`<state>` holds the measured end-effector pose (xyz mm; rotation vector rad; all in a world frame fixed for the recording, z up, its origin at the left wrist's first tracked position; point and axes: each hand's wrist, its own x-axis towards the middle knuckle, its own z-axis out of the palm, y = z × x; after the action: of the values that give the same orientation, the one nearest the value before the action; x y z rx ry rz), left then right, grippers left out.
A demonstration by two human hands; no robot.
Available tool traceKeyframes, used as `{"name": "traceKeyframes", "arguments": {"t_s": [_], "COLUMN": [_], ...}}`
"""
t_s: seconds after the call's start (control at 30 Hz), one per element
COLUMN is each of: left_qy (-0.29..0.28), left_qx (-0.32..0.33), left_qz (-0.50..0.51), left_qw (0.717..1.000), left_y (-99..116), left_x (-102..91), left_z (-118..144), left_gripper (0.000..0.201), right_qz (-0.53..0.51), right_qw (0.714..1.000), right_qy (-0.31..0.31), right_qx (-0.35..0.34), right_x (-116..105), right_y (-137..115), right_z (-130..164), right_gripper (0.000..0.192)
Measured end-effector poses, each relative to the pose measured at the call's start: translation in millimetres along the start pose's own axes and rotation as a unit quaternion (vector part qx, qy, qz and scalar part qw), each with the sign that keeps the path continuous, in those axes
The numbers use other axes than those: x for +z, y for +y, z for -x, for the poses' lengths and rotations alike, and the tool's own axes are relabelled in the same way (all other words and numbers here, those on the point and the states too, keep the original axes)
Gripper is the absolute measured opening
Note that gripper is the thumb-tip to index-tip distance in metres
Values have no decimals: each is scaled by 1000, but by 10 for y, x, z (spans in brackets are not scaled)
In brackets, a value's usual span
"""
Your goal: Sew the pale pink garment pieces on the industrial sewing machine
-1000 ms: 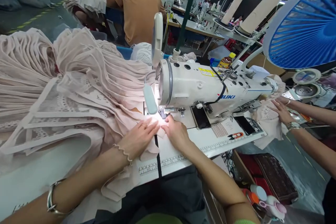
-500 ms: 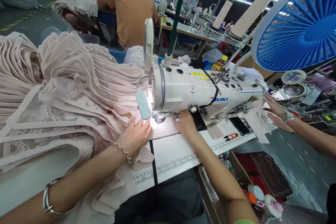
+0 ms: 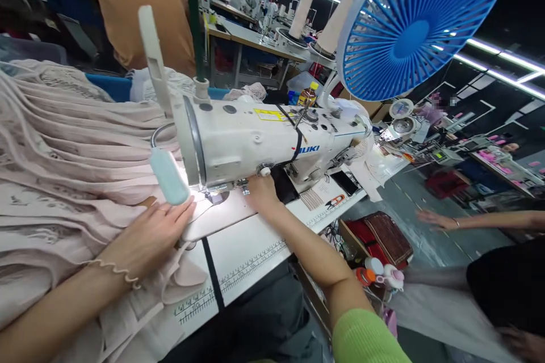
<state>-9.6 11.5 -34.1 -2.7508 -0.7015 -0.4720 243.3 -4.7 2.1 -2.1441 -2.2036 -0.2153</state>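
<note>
Pale pink lace-trimmed fabric pieces (image 3: pixel 93 164) spread over the left side of the sewing table. My left hand (image 3: pixel 155 232) lies on this fabric just left of the needle area, fingers stretched out flat and apart from the presser foot. A white sewing machine (image 3: pixel 242 136) stands before me, its small lamp (image 3: pixel 169 177) lighting the stitching spot. My right hand (image 3: pixel 263 197) reaches under the machine arm, right of the needle area. Its fingertips are hidden behind the machine parts, so what they touch cannot be seen.
Orange-handled thread snips (image 3: pixel 335 201) and a phone (image 3: pixel 344 182) lie on the table's right. A blue fan (image 3: pixel 411 39) hangs above. A co-worker's hand (image 3: pixel 438 220) extends at the right. Another person (image 3: pixel 140 11) sits beyond the machine. Bottles (image 3: pixel 374 266) stand below the table.
My view has swung right, so the machine sits further left. The co-worker's hands have left the fabric behind the machine and drawn back. My hands stay close to the needle area.
</note>
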Motion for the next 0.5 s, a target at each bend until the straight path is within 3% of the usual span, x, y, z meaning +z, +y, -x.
{"name": "traceKeyframes", "arguments": {"t_s": [0.17,0.37,0.5], "left_qy": [-22,52,15], "left_qx": [-29,12,19], "left_qz": [4,66,39], "left_qw": [999,996,999], "left_y": [59,-27,79], "left_x": [-15,47,3], "left_z": [34,-76,-121], "left_gripper": [47,39,39], "right_qz": [31,6,-42], "right_qw": [998,993,989], "right_qy": [23,46,43], "right_qx": [-55,-106,-135], "right_x": [73,111,121], "right_y": [-129,-224,-219], "right_z": [305,534,527], "right_gripper": [31,31,25]}}
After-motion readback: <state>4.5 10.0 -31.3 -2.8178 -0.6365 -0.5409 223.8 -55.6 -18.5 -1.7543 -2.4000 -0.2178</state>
